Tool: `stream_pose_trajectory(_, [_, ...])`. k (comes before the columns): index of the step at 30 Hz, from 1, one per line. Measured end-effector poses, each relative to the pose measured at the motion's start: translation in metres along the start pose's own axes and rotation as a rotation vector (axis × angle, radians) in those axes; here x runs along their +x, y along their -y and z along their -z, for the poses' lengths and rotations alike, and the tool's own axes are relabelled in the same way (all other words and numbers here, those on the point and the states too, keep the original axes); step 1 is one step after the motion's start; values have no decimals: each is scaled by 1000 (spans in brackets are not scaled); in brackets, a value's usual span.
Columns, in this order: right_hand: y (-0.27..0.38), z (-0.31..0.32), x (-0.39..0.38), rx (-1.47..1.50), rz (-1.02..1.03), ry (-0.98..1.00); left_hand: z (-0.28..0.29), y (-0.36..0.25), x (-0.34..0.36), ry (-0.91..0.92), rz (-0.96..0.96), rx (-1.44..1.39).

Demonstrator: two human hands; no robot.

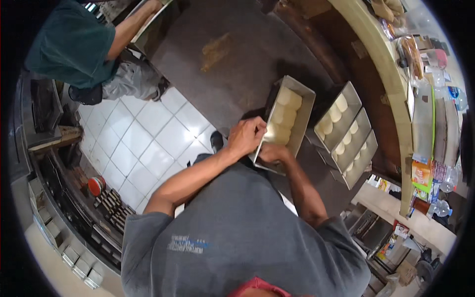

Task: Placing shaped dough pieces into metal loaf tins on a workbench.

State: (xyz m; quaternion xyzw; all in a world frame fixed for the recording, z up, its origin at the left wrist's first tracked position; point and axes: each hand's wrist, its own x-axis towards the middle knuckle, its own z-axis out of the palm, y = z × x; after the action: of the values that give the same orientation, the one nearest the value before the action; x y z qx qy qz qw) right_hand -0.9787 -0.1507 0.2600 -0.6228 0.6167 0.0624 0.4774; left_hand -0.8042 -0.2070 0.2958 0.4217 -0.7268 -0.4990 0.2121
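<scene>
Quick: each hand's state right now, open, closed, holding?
Left hand: fingers curled at the metal pan's side rim; firm grip can't be told.
Right hand: in the pan's near end, fingers hidden; open or closed can't be told.

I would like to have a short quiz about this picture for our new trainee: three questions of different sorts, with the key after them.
1. True or false: the person's right hand reaches into the nearest metal pan.
2. What lies in this pan, beyond the hand?
3. Fill in the missing word: in the picture, the other metal pans stand to the ____ of this pan.

Key:
1. True.
2. Pale dough pieces.
3. Right.
</scene>
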Motion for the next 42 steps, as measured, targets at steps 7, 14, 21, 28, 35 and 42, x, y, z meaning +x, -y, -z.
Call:
stream_pose_trajectory(7, [-33, 29, 45, 262, -55, -256, -3, 8, 4, 7, -24, -36])
stream_pose_trajectory(14, [-89, 44, 44, 363, -34, -413, 0, 5, 0, -7, 35, -62])
stream_pose_trajectory(21, [-123, 91, 80, 283, 105, -464, 4, -1, 6, 14, 29, -37])
stream_pose_trajectory(28, [-131, 119, 85, 292, 198, -367, 11, -5, 6, -5, 78, -70])
stream_pose_trajectory(35, [-135, 143, 95, 304, 271, -289, 7, -5, -1, 7, 56, -45])
stream_pose_trajectory(42, [-124, 158, 83, 164, 135, -137, 6, -5, 0, -16, 55, -53])
